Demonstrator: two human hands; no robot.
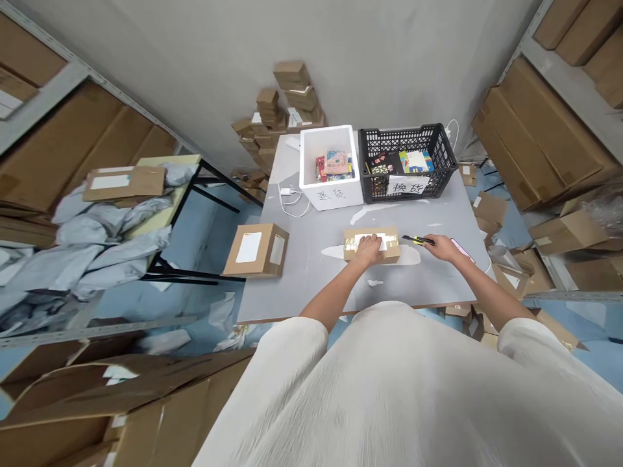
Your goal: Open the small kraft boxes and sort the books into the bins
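A small taped cardboard box [388, 256] with a white label lies near the middle of the grey table [311, 285]. On top of it rests my left hand [368, 249], fingers bent over the label and not gripping the box. To the right, my right hand [439, 247] is wrapped round a yellow and black utility knife [415, 240], its tip pointing left towards the box without touching it. Partly hidden behind my right wrist is a phone [462, 250] with a pink edge.
A white foam box [332, 197] and a black crate [440, 185] with booklets stand at the table's back. A larger carton [256, 251] sits at the left edge. Grey parcels [131, 256] fill a side table; cartons line both sides.
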